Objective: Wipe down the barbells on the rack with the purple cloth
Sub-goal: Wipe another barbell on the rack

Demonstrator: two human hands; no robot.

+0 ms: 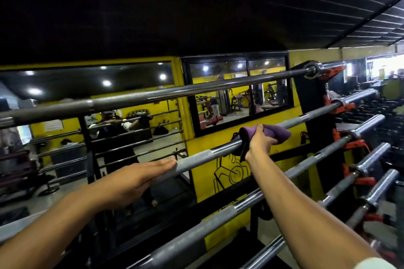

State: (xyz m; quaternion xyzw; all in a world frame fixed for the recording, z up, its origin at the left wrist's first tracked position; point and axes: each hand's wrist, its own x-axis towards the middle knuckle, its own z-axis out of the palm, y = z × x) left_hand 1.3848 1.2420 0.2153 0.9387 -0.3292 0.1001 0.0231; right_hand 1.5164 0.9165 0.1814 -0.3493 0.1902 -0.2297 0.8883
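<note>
Right hand grips the purple cloth, wrapped over the second barbell on the rack. Left hand lies flat, fingers straight, on that same bar, well left of the cloth.

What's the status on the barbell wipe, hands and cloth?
Right hand grips purple cloth on second barbell. Left hand flat on same bar, fingers straight. Nothing in the way.
</note>
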